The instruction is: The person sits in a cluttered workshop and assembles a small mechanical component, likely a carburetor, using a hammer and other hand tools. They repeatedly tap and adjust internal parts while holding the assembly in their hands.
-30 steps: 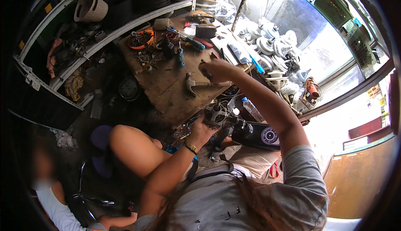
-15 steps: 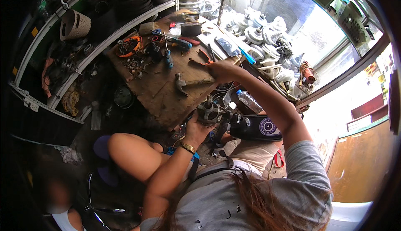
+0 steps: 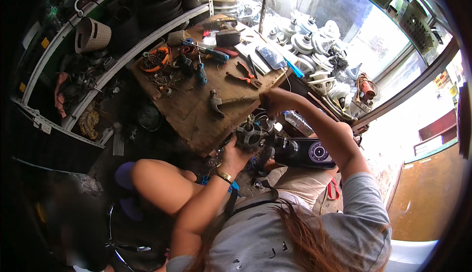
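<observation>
My left hand (image 3: 236,155), with a gold watch on its wrist, is wrapped round the underside of a small electric motor (image 3: 249,135) with an open metal housing, held just off the table's near corner. My right hand (image 3: 278,101) is at the table's right edge, fingers curled down round the end of the wooden handle of a claw hammer (image 3: 236,100); its fingertips are partly hidden. The hammer lies on the wooden tabletop (image 3: 189,119), its head to the left. Orange-handled pliers (image 3: 244,74) lie apart from my hand, just beyond the hammer.
Screwdrivers (image 3: 201,71), an orange coil (image 3: 156,58) and a phone (image 3: 271,57) lie farther back on the table. White plastic parts (image 3: 307,43) are heaped at the back right. A black device with a round emblem (image 3: 307,152) is by my right thigh. Metal shelving (image 3: 123,48) runs along the left.
My right hand has left the pliers and come nearer to me, to the hammer's handle end. The pliers now lie free. My left hand still holds the motor. The view has shifted slightly.
</observation>
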The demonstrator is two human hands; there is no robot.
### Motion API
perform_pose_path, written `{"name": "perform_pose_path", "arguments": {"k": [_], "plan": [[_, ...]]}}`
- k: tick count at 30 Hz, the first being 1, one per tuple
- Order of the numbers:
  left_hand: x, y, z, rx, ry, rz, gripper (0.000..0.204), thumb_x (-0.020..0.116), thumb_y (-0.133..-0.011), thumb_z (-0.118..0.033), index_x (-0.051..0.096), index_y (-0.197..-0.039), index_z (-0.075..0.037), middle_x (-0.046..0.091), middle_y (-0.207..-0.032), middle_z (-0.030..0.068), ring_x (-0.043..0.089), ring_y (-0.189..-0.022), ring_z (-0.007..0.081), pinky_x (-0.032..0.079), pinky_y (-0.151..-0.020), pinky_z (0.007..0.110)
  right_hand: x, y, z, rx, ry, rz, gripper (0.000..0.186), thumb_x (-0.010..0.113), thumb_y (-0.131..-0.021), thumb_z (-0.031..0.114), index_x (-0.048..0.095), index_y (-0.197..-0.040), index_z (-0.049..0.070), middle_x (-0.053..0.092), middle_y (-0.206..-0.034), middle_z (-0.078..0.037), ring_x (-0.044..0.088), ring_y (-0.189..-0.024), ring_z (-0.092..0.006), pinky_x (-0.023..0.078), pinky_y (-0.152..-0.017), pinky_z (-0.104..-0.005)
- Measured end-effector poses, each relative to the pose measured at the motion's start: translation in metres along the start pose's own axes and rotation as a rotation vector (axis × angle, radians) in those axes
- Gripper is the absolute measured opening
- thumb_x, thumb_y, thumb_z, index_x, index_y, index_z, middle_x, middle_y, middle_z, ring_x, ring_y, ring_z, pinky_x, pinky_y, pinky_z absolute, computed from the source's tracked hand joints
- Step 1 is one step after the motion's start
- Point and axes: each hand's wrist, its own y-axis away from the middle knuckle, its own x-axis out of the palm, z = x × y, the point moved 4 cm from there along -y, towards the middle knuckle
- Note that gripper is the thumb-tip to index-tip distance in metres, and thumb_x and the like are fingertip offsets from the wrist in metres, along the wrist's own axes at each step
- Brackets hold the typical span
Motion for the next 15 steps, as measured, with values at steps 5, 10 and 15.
{"name": "perform_pose_path", "arguments": {"k": [5, 10, 15], "plan": [[0.015, -0.001, 0.004, 0.016, -0.015, -0.012, 0.046, 0.043, -0.103, -0.041, 0.049, -0.141, -0.016, 0.051, -0.144, 0.0069, 0.047, -0.133, 0.0284, 0.037, -0.109, 0.053, -0.072, -0.065, 0.024, -0.106, 0.23, -0.513, 0.055, 0.081, -0.071, 0.012, 0.054, -0.118, 0.007, 0.063, -0.104, -0.02, 0.064, -0.099, -0.0349, 0.052, -0.084, -0.043], [0.012, 0.006, -0.013, 0.067, 0.046, -0.011, 0.045, 0.046, -0.101, -0.042, 0.052, -0.14, -0.019, 0.051, -0.145, 0.0061, 0.045, -0.134, 0.0257, 0.032, -0.112, 0.053, -0.072, -0.064, 0.114, -0.203, 0.05, -0.059, 0.057, 0.069, -0.088, 0.012, 0.044, -0.139, 0.006, 0.056, -0.127, -0.019, 0.058, -0.114, -0.0327, 0.049, -0.092, -0.0418], [0.017, 0.002, -0.011, 0.092, 0.016, -0.015, 0.044, 0.046, -0.101, -0.042, 0.053, -0.137, -0.017, 0.054, -0.141, 0.0056, 0.05, -0.13, 0.0238, 0.036, -0.11, 0.049, -0.008, 0.016, 0.128, -0.375, -0.194, 0.154, 0.042, 0.063, -0.091, 0.002, 0.056, -0.132, 0.004, 0.067, -0.121, -0.013, 0.064, -0.11, -0.0245, 0.05, -0.093, -0.0367]]}}
